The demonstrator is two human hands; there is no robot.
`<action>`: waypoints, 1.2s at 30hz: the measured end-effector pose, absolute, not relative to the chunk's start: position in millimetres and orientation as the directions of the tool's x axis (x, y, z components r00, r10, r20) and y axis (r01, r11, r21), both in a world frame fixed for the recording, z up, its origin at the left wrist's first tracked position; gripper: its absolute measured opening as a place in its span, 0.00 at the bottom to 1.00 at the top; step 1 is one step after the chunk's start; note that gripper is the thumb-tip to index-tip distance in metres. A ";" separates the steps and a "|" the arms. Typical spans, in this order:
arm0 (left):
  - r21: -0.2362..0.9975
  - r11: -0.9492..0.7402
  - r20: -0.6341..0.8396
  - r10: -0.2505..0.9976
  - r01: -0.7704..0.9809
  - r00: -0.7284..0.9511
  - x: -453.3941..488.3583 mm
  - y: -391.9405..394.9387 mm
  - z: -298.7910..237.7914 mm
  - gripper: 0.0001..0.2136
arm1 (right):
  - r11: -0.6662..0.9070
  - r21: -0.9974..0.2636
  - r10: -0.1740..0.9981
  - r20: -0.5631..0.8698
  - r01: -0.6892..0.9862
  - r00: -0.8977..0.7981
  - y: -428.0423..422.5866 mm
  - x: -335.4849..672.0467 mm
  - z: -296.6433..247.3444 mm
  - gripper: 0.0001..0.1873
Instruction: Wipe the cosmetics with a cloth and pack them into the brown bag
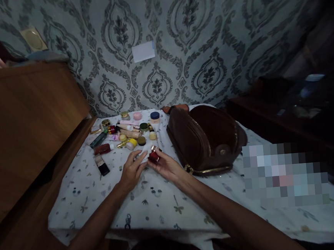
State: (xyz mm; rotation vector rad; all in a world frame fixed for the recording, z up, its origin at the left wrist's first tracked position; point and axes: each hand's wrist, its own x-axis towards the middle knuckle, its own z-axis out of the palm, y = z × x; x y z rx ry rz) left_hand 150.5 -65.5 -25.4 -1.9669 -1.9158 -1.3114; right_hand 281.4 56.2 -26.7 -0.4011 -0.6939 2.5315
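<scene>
My right hand [170, 168] is closed around a small dark red bottle [153, 157] with a shiny metallic-looking top. Just left of it, the fingers of my left hand [132, 170] close on a thin white tissue-like piece [146, 151], which lies against the bottle's side. Beyond both hands, cosmetics cover the cloth: a yellow-banded jar [131, 144], a small dark-lidded jar [141, 141], a dark red bottle with a white cap [103, 149] and a compact box with a black end [102, 164]. Finer details of the held bottle are too dark to make out.
A large brown leather bag [214, 140] stands with its zip undone to the right of my hands. The patterned white cloth [95, 207] covers the table. A wooden panel [31, 131] borders the left side, and a blurred-out patch [285, 175] hides something at right.
</scene>
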 end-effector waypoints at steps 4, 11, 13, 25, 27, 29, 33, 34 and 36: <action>0.552 -0.185 0.589 0.777 0.813 -0.223 147.7 -64.6 -23.3 0.19 | -0.800 -0.540 0.402 -0.157 -0.263 -0.902 52.2 283.2 -25.5 0.19; 0.723 -0.182 0.473 0.834 0.667 -0.285 146.1 -60.7 -27.7 0.30 | -0.665 -0.661 0.487 -0.028 -0.349 -0.873 37.7 281.5 -20.0 0.20; 0.762 -0.142 0.420 0.851 0.632 -0.316 148.3 -59.7 -30.7 0.36 | -0.665 -0.672 0.461 -0.026 -0.326 -0.887 35.5 282.1 -18.2 0.20; 0.907 -0.107 0.258 0.905 0.407 -0.337 154.2 -67.9 -29.7 0.36 | -0.162 -0.949 0.549 0.139 -0.269 -0.824 39.4 282.5 -21.0 0.25; 0.924 -0.095 0.234 0.908 0.371 -0.348 152.0 -66.6 -33.7 0.37 | 0.002 -0.969 0.558 0.207 -0.248 -0.804 42.9 282.9 -21.1 0.25; 0.931 -0.073 0.207 0.912 0.357 -0.355 149.2 -63.7 -37.1 0.38 | 0.134 -0.965 0.579 0.261 -0.225 -0.773 45.1 283.0 -22.1 0.24; 0.913 -0.001 0.188 0.888 0.408 -0.420 145.0 -58.5 -34.6 0.31 | 0.414 -0.903 0.640 0.376 -0.112 -0.670 46.4 282.8 -25.0 0.32; 0.908 0.011 0.185 0.886 0.419 -0.425 144.9 -58.1 -31.9 0.27 | 0.453 -0.887 0.644 0.396 -0.091 -0.655 46.6 283.0 -25.2 0.34; 0.905 0.015 0.171 0.902 0.425 -0.396 145.6 -58.2 -25.4 0.21 | 0.487 -0.870 0.646 0.421 -0.080 -0.637 47.3 283.7 -25.1 0.36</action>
